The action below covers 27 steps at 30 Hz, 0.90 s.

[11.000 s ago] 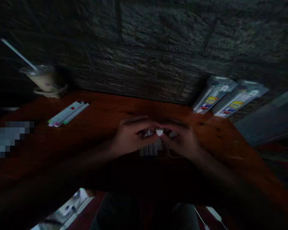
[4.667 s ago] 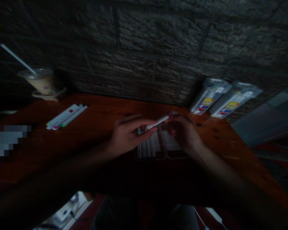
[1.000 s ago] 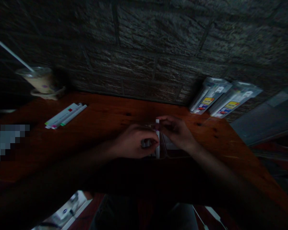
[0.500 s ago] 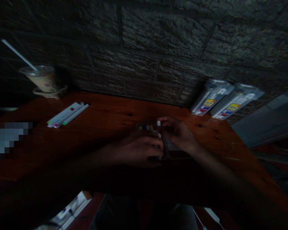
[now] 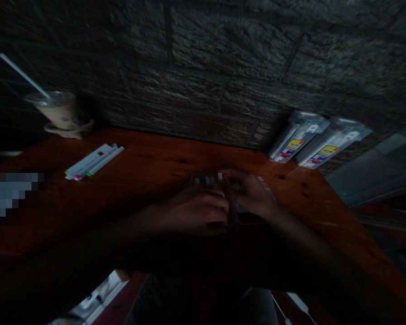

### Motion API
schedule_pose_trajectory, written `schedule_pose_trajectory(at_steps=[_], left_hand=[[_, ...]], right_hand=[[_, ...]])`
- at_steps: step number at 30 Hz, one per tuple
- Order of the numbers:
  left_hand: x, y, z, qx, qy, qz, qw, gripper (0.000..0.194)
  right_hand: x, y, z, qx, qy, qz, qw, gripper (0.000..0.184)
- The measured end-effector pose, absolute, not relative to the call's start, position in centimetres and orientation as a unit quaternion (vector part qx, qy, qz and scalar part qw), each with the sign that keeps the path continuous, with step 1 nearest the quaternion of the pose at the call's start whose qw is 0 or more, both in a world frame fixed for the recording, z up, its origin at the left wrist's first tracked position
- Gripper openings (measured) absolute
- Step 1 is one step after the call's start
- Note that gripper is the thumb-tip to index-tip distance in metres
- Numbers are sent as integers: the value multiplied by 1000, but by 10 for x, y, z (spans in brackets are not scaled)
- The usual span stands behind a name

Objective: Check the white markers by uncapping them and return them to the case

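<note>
A white marker (image 5: 220, 177) shows its far end at the fingertips of my right hand (image 5: 248, 189), which is closed on it. My left hand (image 5: 201, 210) is curled over the near part of what looks like the same marker, and its fingers hide most of it. Beneath both hands an open clear plastic case (image 5: 237, 219) lies on the table. Several marker ends (image 5: 205, 180) show in its left half, beyond my left hand. The right half lies partly under my right hand. Dim light blurs the details.
Loose white markers (image 5: 93, 161) lie on the wooden table (image 5: 152, 158) at left. Behind them a lidded drink cup (image 5: 59, 113) with a straw sits in a carton holder (image 5: 69, 131). Two clear marker boxes (image 5: 294, 137) stand at right against the stone wall (image 5: 196, 81).
My right hand has lowered slightly and moved a little left, bringing the marker's far end down toward the row in the case. My left hand stays nearly in place.
</note>
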<state>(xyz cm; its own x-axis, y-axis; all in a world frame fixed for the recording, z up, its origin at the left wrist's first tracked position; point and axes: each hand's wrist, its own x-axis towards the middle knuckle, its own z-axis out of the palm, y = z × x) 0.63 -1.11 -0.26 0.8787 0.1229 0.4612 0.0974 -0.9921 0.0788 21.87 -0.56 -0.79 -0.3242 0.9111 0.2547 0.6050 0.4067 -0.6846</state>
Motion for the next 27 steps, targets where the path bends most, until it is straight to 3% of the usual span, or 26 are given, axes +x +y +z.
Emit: schedule_pose_trajectory(at_steps=[16,27], left_hand=[[7,-10,-1,971,59,229,45,8],[9,-12,-1,973,59,220,37,8]], right_hand=[[216,-9,2,-449,-841,152,261,27],[216,-8,0,-441,-859,125,226,34]])
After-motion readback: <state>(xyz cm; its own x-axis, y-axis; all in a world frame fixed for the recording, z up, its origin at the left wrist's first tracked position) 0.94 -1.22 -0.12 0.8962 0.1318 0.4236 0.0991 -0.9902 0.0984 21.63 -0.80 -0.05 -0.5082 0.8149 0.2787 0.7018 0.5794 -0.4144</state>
